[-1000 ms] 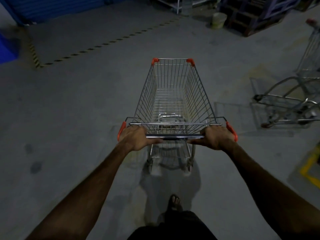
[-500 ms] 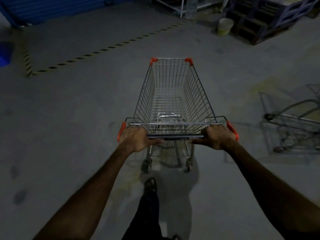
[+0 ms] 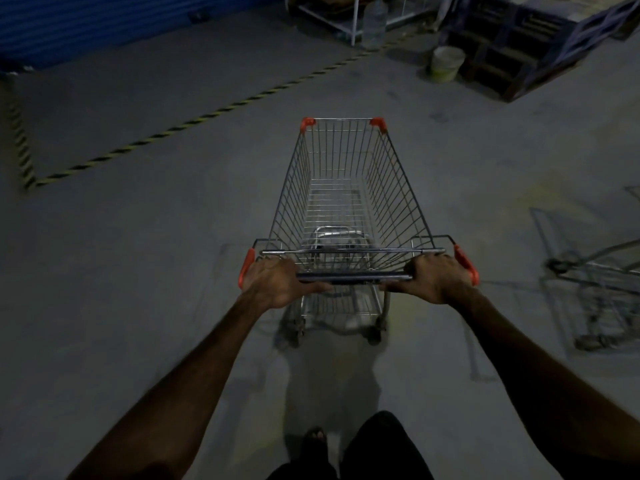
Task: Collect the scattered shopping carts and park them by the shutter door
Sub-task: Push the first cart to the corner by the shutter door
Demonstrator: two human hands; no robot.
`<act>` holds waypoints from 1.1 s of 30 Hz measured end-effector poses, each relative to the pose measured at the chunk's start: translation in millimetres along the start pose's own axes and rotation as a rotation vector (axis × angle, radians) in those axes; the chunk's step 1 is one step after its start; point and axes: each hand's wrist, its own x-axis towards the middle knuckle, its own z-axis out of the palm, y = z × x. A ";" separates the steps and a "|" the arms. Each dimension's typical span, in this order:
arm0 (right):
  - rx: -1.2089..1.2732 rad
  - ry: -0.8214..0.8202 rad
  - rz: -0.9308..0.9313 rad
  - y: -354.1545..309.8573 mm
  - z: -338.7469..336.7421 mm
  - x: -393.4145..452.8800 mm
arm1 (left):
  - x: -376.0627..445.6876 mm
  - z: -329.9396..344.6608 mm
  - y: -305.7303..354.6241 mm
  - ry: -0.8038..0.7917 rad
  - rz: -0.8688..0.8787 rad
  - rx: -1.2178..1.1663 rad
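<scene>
— Head view first: what has the person got hold of?

— A silver wire shopping cart with orange corner caps (image 3: 349,188), standing on the grey concrete floor (image 3: 138,271) straight ahead of them. Its dark handle bar (image 3: 353,278) runs across between both hands.

— How are the hands set?

— Left hand (image 3: 277,284) is wrapped round the left end of the bar, thumb lying under it. Right hand (image 3: 433,278) is curled round the right end, just inside the orange end cap. Both arms reach out nearly straight.

— Anything in the basket?

— Nothing that I can make out through the wire; the light is poor.

— And the shutter?

— A blue ribbed shutter door (image 3: 121,22) sits at the far upper left, well apart from the cart. A yellow-and-black striped floor line (image 3: 207,114) runs between the two.

— Other carts?

— One more metal cart (image 3: 602,278) at the right edge, blurred and cut off by the frame, near the pushed one but not touching it.

— What is up ahead?

— A pale round bucket (image 3: 446,63) beside dark stacked pallets (image 3: 512,53) at the upper right, and a clear water bottle (image 3: 374,24) by a white metal rack leg. Below, a sandalled foot (image 3: 314,439) shows on the floor.
</scene>
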 end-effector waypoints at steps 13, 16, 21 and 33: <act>0.038 -0.002 -0.037 77.3 -85.2 244.3 | 250.5 -61.4 -13.3 0.048 -0.025 0.046; 0.015 -0.017 0.031 98.4 -102.9 297.6 | 302.4 -78.6 -13.4 0.043 -0.027 0.025; 0.019 -0.040 0.041 123.0 -140.0 370.9 | 384.2 -105.1 -15.0 0.046 -0.018 -0.009; 0.026 0.004 0.006 186.2 -213.4 573.9 | 608.6 -162.1 -30.4 0.070 -0.036 0.045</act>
